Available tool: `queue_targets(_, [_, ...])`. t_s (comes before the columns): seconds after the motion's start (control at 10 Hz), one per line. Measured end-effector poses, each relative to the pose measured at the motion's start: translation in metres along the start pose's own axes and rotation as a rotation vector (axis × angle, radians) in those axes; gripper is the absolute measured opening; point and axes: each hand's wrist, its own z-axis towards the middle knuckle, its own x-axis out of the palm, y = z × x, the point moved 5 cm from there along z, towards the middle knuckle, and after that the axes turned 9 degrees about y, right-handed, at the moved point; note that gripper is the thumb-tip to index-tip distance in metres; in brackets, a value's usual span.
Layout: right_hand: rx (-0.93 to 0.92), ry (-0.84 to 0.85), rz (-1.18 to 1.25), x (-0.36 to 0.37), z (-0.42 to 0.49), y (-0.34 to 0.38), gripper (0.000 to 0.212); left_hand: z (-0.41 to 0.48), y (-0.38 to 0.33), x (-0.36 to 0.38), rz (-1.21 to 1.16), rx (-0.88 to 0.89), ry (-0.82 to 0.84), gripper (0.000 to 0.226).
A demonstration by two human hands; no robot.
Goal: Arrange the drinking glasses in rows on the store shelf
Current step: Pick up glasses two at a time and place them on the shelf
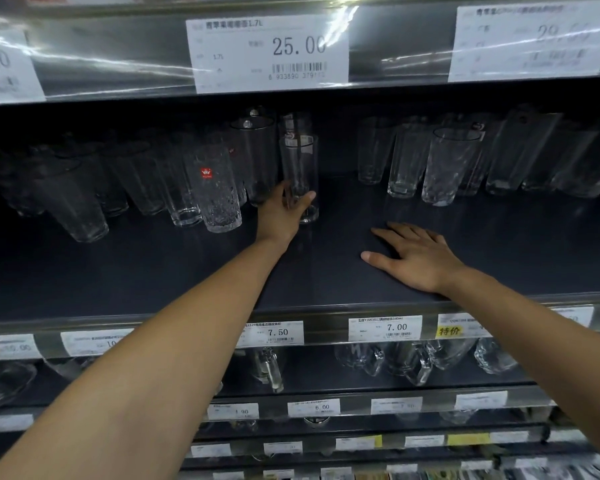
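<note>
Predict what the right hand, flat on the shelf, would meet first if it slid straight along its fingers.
Probably the tall plain glass gripped by the left hand; the right hand points across bare shelf toward it, though depth is hard to judge.

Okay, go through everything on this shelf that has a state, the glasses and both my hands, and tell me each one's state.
Tall clear straight-sided drinking glass: upright, gripped near its base.
Left hand: fingers and thumb curled round that glass.
Right hand: flat, palm down on the dark shelf, holding nothing.
Clear patterned glass with red sticker: upright, untouched.
Clear tapered glasses on the right: upright, untouched, in loose rows.
</note>
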Motion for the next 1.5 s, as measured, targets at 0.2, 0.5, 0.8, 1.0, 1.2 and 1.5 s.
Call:
queue_targets(0.2, [0.000,0.004,0.011,-0.001,-0.001,0.000,0.077,0.000,0.001,-0.001,-0.007,-0.008,-0.006,0.056])
queue_targets(0.5, [0.000,-0.001,0.014,0.000,0.000,0.000,0.076,0.001,0.003,-0.001,0.007,0.000,-0.002,0.050])
queue_targets(0.8, [0.002,0.006,0.015,0.000,0.000,0.001,0.076,0.003,0.003,-0.001,0.052,0.007,0.015,0.043])
queue_targets(1.0, [0.001,0.009,0.020,-0.001,-0.002,0.002,0.075,0.003,0.004,-0.002,0.067,-0.022,0.023,0.050])
queue_targets(1.2, [0.001,-0.027,0.086,-0.004,-0.002,0.001,0.075,-0.002,0.002,-0.004,0.095,-0.032,0.019,0.047])
queue_targets(1.5, [0.081,-0.301,0.655,-0.018,-0.013,-0.014,0.029,-0.027,0.003,-0.019,0.205,-0.043,-0.101,0.064])
